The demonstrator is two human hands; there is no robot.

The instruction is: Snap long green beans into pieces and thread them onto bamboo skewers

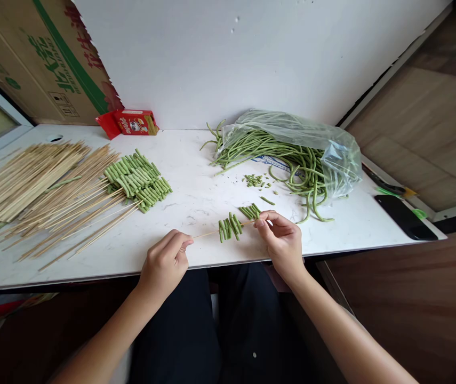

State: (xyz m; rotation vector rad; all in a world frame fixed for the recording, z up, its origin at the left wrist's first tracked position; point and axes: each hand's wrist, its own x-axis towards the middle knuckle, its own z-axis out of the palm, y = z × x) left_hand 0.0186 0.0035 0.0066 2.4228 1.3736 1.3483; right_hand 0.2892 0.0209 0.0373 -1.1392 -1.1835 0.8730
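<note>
My left hand [166, 258] is closed around one end of a thin bamboo skewer [206, 234], held just above the front edge of the table. Several short cut pieces of green long bean [230, 228] are threaded crosswise on it. At the skewer's far end, the thumb and forefinger of my right hand [280, 238] are pinched together; whether a bean piece is also between them is hidden. Right behind that hand lies a small row of cut bean pieces [249, 211] on the white table.
To the left are finished bean skewers [137, 181] in a pile, beside many bare skewers [31, 181]. Uncut long beans [276, 149] spill from a clear plastic bag [342, 165]. Trimmed ends [255, 180], a red box [137, 122], a black phone [406, 217] and a cardboard box [44, 58] surround the workspace.
</note>
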